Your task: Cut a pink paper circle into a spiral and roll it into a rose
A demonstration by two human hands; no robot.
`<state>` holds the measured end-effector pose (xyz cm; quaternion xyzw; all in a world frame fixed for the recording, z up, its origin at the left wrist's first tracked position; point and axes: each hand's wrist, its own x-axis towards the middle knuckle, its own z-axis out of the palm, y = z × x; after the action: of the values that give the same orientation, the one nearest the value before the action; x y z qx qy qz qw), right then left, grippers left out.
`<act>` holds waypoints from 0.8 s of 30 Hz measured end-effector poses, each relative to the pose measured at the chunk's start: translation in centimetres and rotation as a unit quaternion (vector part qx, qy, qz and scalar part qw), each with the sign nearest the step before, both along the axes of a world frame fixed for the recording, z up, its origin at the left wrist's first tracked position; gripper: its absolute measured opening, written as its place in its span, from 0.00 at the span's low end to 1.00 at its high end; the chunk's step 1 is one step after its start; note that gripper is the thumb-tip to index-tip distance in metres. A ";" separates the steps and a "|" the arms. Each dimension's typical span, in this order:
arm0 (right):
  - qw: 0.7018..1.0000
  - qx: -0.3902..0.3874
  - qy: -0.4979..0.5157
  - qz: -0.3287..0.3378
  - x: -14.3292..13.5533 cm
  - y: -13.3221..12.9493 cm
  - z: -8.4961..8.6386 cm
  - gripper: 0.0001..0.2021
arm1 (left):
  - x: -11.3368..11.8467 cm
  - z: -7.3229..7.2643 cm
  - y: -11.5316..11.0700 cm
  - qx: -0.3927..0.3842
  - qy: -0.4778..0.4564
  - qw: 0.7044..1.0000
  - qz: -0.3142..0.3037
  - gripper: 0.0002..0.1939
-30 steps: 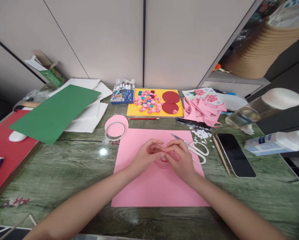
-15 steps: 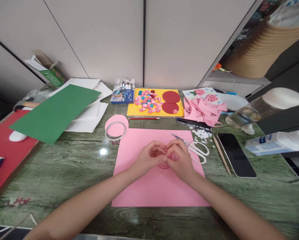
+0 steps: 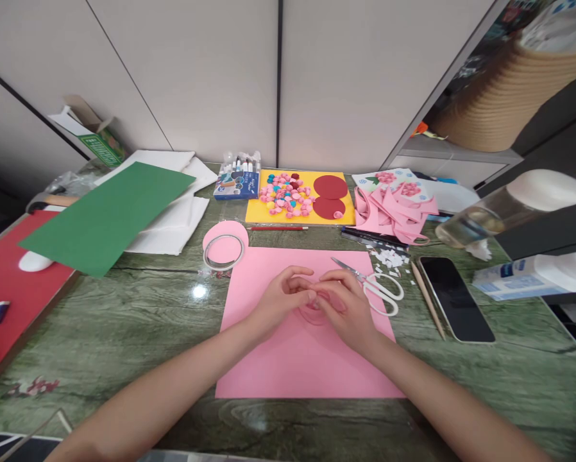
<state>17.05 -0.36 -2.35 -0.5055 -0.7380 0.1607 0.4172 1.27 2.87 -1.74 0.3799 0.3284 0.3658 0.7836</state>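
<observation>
My left hand (image 3: 281, 303) and my right hand (image 3: 351, 307) meet above a pink sheet (image 3: 307, 369) lying on the table. Thumbs and fingers of both are closed in a pinch on a thin curled pink paper strip (image 3: 311, 317), whose loop hangs below the fingertips. Much of the strip is hidden by the fingers and blends with the sheet. White-handled scissors (image 3: 387, 294) lie just beyond my right hand, partly on the sheet. To the left of the sheet's far corner, a roll of tape (image 3: 206, 260) rests on a pink paper circle (image 3: 224, 230).
Behind the sheet, a yellow sheet (image 3: 254, 213) bears several small rolled paper pieces and dark red circles. Pink paper scraps (image 3: 389, 215), a phone (image 3: 456, 298), a wooden stick (image 3: 430, 301) and bottles (image 3: 533, 276) stand or lie right. Green paper (image 3: 110, 215) lies left.
The fingertips have drawn slightly apart, with my left fingers opening a little from the right ones. The strip's loop shows more below them.
</observation>
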 end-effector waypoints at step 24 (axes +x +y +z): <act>0.998 -0.030 0.039 -0.025 -0.3 0.1 0.0 0.06 | 0.5 0.2 -0.3 0.029 0.044 0.998 -0.028 0.18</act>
<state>16.76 -0.27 -2.35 -0.5291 -0.7033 0.1922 0.4341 1.73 2.55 -1.57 0.4272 0.3407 0.3367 0.7668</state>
